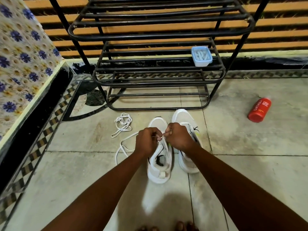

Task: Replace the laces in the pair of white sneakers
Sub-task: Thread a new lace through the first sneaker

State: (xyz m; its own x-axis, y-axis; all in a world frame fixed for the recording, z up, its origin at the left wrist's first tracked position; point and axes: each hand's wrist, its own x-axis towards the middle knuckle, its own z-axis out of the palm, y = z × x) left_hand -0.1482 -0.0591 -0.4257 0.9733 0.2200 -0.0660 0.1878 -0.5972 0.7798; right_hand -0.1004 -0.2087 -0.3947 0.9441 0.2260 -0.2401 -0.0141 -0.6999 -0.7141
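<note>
Two white sneakers stand side by side on the tiled floor [83,164], toes pointing far, just near of the black metal shoe rack [158,77]. The left sneaker [159,165] sits slightly nearer than the right sneaker [185,142].

Both hands are over the eyelet area of the left sneaker, close together, knuckles up. Left hand [146,141]: fingers curled, grip pinching a white lace [124,144] at the eyelets. Right hand [179,136]: fingers curled, grip pinching the same lace where the two hands meet; it partly covers the right sneaker's tongue. The exact eyelet being worked is hidden by the fingers.

The lace's free length trails out to the left of the left hand and loops on the floor beside the left sneaker. A second white lace [122,124] lies in a loose coil on the floor, further left and farther away, apart from both sneakers.

Right sneaker: black logo mark and a yellow-green accent visible on its right side; lacing state cannot be told.

On the rack's middle shelf, right end: a small pale-blue lidded plastic container [201,56], with white contents. A red bottle [259,110] lies on its side on the floor, well to the right. Floral-patterned cloth [21,55] covers a raised surface at the far left. Toes show at the near edge.
</note>
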